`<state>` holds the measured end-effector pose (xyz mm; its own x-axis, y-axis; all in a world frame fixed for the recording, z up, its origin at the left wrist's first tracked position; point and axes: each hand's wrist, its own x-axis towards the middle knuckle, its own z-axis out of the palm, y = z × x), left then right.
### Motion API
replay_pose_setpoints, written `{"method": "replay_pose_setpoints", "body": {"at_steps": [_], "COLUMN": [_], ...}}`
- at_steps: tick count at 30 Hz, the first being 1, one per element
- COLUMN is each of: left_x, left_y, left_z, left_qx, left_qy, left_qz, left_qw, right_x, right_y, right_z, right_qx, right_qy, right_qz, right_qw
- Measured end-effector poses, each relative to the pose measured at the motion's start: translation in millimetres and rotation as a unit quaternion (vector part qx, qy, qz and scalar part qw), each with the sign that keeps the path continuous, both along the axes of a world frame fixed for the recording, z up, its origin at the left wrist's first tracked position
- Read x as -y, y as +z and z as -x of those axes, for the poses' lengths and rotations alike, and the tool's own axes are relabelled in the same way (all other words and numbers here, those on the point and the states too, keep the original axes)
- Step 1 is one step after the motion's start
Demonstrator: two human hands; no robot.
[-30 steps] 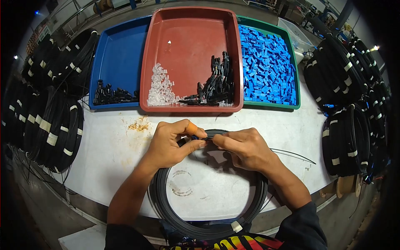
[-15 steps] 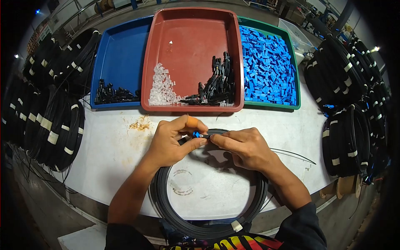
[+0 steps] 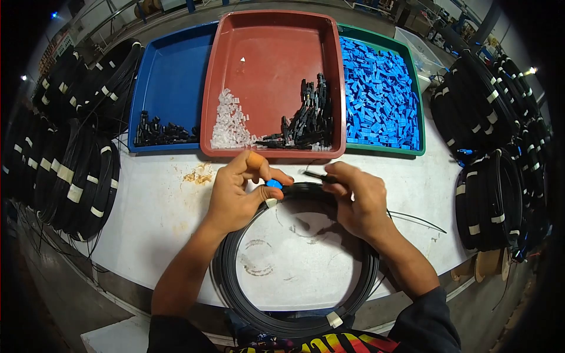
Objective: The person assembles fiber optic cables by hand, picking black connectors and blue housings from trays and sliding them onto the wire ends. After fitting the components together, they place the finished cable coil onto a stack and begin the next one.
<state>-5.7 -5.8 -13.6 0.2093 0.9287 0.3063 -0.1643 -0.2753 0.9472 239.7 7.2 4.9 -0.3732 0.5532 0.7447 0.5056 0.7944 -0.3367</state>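
Note:
Between the thumb and fingers of my left hand [image 3: 238, 191] is a small blue connector [image 3: 274, 184]; an orange band wraps one of its fingers. My right hand [image 3: 362, 197] pinches a slim black connector piece [image 3: 318, 175], its tip pointing left toward the blue one. The two pieces are apart. Below both hands a coil of black cable [image 3: 226, 265] lies on the white table [image 3: 294, 259], bound with white tape at the bottom and near my left hand.
A blue tray [image 3: 173, 65] holds black parts, a red tray [image 3: 271, 53] holds clear and black pieces, and a green tray [image 3: 419, 117] holds many blue connectors. Taped cable coils stand at the left [image 3: 76, 176] and right [image 3: 488, 200]. Yellowish crumbs [image 3: 199, 174] lie on the table.
My hands have moved apart. The black piece has gone right and up with my right hand, away from the blue connector in my left hand.

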Motion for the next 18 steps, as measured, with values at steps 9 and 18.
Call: {"method": "replay_pose_setpoints", "body": {"at_steps": [9,18], "left_x": [-4.7,2.2], "left_y": [0.2,5.1], "left_z": [4.2,-3.3], "left_qx": [0.025,0.046], "left_qy": [0.037,0.032], "left_qz": [-0.051,-0.026], "left_qw": [0.998,0.998], "right_x": [-1.5,0.4], "right_y": [7.5,9.7], "right_z": [-0.8,-5.1], "right_qx": [-0.038,-0.039], "right_qy": [-0.011,0.024], "right_qz": [-0.009,0.038], "right_qw": [0.999,0.998]}}
